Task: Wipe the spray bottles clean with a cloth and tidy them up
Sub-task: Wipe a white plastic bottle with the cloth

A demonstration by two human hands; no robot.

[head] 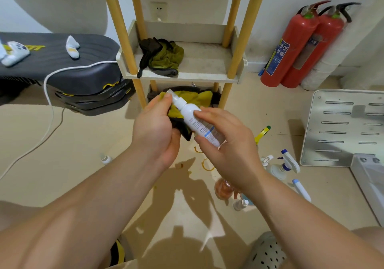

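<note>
Head view — fingers (207, 114) of the right hand (226, 144) curl round a white plastic spray bottle (192, 116); the left hand (155, 131) pinches a yellow-and-black cloth (175, 114) against its nozzle.

- The spray bottle (197, 121) was white, with grey print and a blue stripe on its label.
- The cloth (176, 113) was olive-yellow with a black underside.
- The 2 fire extinguishers (291, 46) were red, with black hoses and green at the necks.
- The shelf (187, 77) had white trays on yellow wooden posts.
- The floor (87, 148) was beige, marked with orange ring stains.
- The trigger sprayer (289, 160) was white and blue.
</note>
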